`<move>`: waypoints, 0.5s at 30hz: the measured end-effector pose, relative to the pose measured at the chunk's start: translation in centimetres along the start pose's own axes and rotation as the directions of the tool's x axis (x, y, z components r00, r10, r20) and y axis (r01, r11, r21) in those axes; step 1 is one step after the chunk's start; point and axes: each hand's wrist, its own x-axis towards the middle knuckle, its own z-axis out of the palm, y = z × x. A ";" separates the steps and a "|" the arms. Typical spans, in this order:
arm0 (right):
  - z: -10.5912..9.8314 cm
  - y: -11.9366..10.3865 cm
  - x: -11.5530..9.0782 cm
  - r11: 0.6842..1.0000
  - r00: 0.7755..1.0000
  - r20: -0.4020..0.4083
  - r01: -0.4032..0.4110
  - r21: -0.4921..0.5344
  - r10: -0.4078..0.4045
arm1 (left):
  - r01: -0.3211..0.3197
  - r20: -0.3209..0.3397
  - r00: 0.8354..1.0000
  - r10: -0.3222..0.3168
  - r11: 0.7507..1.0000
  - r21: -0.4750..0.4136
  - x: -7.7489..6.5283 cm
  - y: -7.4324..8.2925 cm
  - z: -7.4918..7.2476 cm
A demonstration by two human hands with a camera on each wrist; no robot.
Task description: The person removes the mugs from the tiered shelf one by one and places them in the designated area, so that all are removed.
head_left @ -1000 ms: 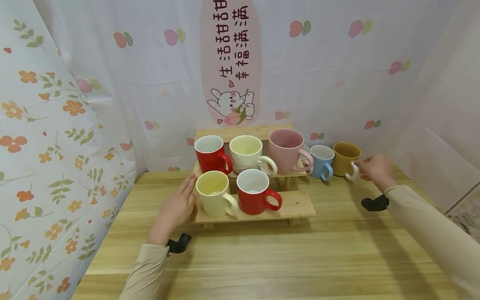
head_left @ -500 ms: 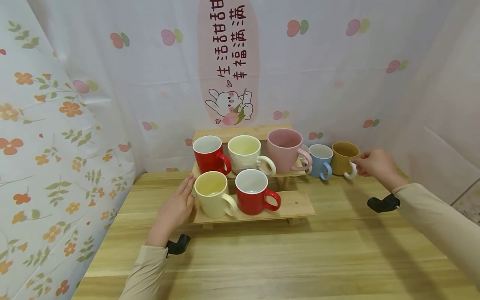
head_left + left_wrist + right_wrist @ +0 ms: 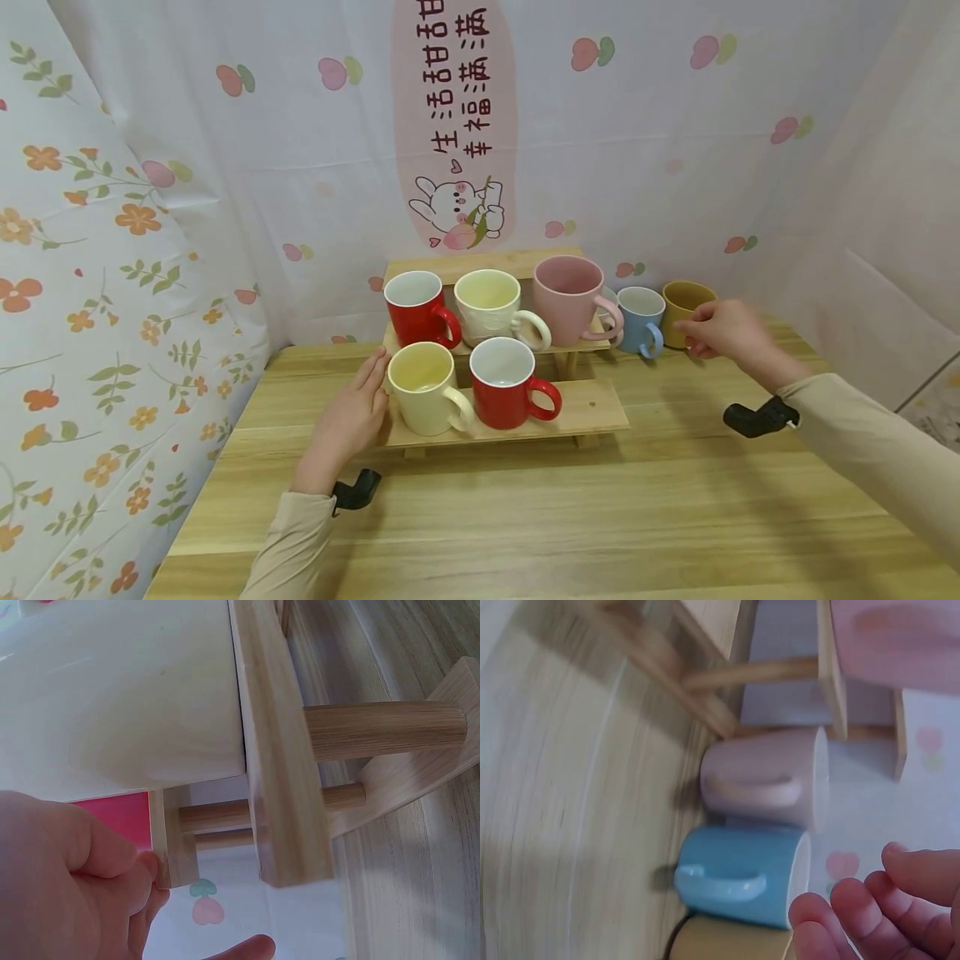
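Fingers (image 3: 885, 922) of my right hand (image 3: 723, 329) are loosely bent and hold nothing, the thumb (image 3: 926, 874) standing apart from the fingertips. They lie at the mustard mug (image 3: 674, 318); whether they touch it, I cannot tell. That mug stands upright on the table (image 3: 525, 517), beside a blue mug (image 3: 636, 327). My left hand (image 3: 348, 417) has its fingers extended, tips against the left end of the wooden rack (image 3: 594, 408). Nearest it, on the rack's lower level, a pale yellow mug (image 3: 423, 407) stands beside a red mug (image 3: 498, 402).
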 end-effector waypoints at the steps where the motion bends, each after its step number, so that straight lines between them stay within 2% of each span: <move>1: 0.1 -0.3 -0.1 1.000 1.000 -0.001 0.005 -0.001 -0.005 | 0.001 -0.001 1.000 -0.001 1.000 -0.003 0.0 0.0 0.0; 6: 0.5 -2.2 -0.8 0.999 0.996 -0.072 0.043 -0.026 -0.045 | 0.008 0.001 1.000 -0.008 1.000 0.000 0.0 0.0 0.1; 11: 0.7 -4.1 -1.4 0.992 0.980 -0.171 0.086 -0.091 -0.101 | 0.014 0.004 1.000 -0.014 1.000 -0.003 -0.1 0.1 0.0; 15: 0.9 -5.2 -1.5 0.986 0.968 -0.197 0.138 -0.096 -0.155 | 0.018 0.009 1.000 -0.017 1.000 -0.012 -0.1 0.2 -0.1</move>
